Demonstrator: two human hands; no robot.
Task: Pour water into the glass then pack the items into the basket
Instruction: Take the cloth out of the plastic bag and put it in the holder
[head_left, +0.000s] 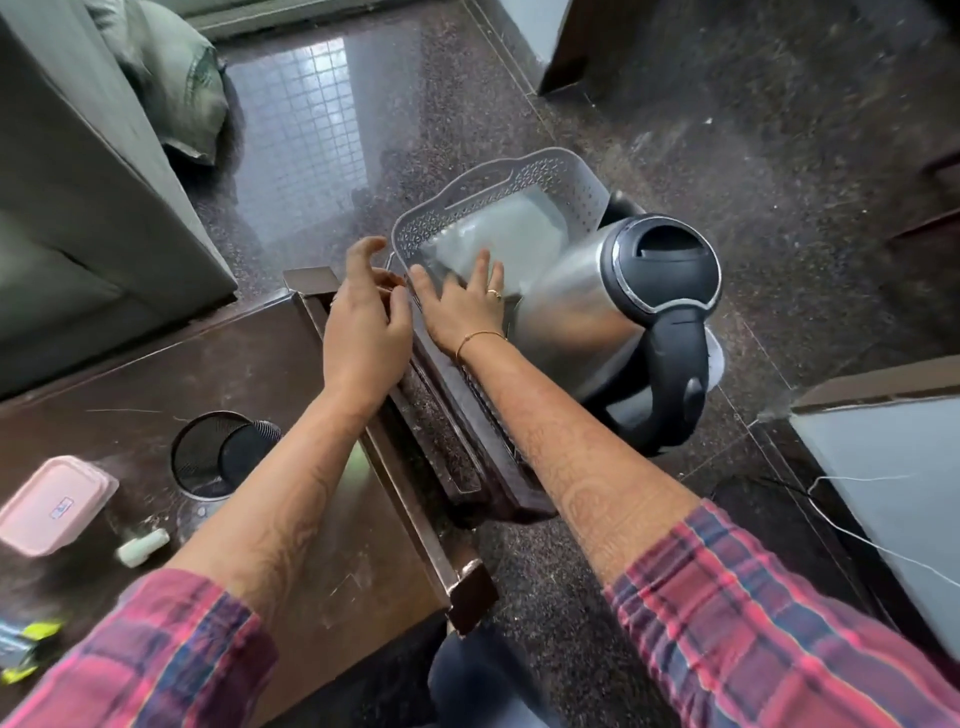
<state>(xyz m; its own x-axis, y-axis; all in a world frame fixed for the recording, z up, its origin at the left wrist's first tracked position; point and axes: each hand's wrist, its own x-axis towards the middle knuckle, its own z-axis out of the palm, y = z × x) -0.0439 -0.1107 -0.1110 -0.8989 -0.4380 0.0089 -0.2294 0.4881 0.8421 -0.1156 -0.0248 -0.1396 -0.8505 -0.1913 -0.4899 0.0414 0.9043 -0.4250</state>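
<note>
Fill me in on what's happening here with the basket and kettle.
A person in a plaid shirt reaches both hands toward a translucent grey perforated plastic basket off the edge of a dark brown table. The right hand lies flat with straight fingers inside it, beside a steel electric kettle with a black lid and handle that leans in the basket. The left hand hovers at the near rim, fingers loosely curled, holding nothing. A black mesh cup and pink lidded box wait on the table.

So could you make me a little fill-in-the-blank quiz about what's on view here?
1. The steel kettle has a ____ handle.
2. The right hand wears a ring and a thin ____ at the wrist.
3. The lidded box on the table is ____.
4. The sleeves are ____-patterned.

Missing: black; bracelet; pink; plaid
</note>
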